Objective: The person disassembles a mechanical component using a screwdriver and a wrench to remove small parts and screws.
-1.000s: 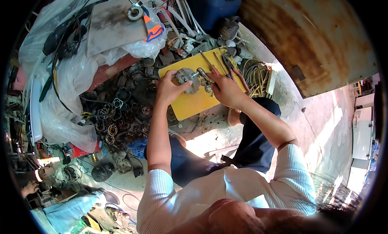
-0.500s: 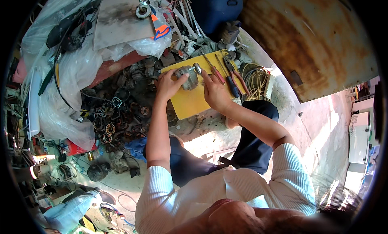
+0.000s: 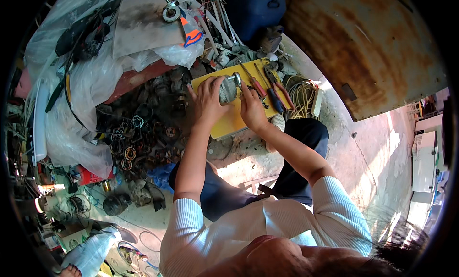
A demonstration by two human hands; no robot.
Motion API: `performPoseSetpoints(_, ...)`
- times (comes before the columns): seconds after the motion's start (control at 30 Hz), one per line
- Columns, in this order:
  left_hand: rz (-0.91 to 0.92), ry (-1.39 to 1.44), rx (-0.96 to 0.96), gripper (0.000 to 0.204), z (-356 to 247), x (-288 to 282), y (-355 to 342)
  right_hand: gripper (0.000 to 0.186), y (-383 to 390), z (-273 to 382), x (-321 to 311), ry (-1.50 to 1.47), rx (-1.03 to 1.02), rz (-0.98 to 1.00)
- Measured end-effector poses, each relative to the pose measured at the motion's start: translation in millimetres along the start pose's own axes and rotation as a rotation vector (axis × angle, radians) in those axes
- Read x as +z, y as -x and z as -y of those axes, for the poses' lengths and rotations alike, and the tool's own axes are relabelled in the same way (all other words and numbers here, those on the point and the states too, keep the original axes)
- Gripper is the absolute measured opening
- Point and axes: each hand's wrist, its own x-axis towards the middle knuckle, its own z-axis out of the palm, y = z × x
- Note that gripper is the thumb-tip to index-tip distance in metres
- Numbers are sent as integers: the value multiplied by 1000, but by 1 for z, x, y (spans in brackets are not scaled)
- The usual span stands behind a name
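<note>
Over the yellow board (image 3: 234, 119), a grey, rounded metal housing (image 3: 228, 91) is gripped by my left hand (image 3: 209, 97), its fingers wrapped over the far left side. From the right, my right hand (image 3: 253, 109) is closed on a shiny metal wrench (image 3: 237, 78) whose rounded head sits against the housing's right end. Most of the wrench's handle is hidden by my fingers. Beside my right hand on the board lie a red-handled screwdriver (image 3: 258, 87), a dark-handled screwdriver (image 3: 275, 101) and red-handled pliers (image 3: 284, 93).
Piled dark metal parts and copper coils (image 3: 130, 152) cover the ground to the left. A coil of wires (image 3: 303, 97) lies right of the board. Farther off stand a blue plastic drum (image 3: 253, 11) and a rusty metal sheet (image 3: 368, 47). A person's foot (image 3: 71, 271) shows at lower left.
My left hand has turned over the housing, its fingers now covering more of the left side. The housing and wrench head have shifted slightly right. A foot has come into view at lower left.
</note>
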Motion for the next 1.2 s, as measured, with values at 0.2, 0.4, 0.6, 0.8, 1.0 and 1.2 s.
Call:
performPoseSetpoints(0.2, -145, 57, 68, 82, 8, 9, -7, 46, -12, -12, -2, 51, -144, -360)
performPoseSetpoints(0.4, -90, 181, -60, 84, 19, -2, -8, 47, -10, 6, -57, 13, 116, 93)
performPoseSetpoints(0.6, 38, 256, -152, 87, 8, -8, -7, 45, -1, 22, -82, 75, 89, 308)
performPoseSetpoints(0.8, 45, 262, -157, 88, 7, -11, -6, 42, -15, 16, -86, 144, 9, 407)
performPoseSetpoints(1.0, 80, 261, -166, 88, 6, -15, -7, 40, -73, 52, -106, 429, 138, 853)
performPoseSetpoints(1.2, 119, 284, -196, 92, 6, -14, -6, 20, -137, 125, -95, 745, 115, 1249)
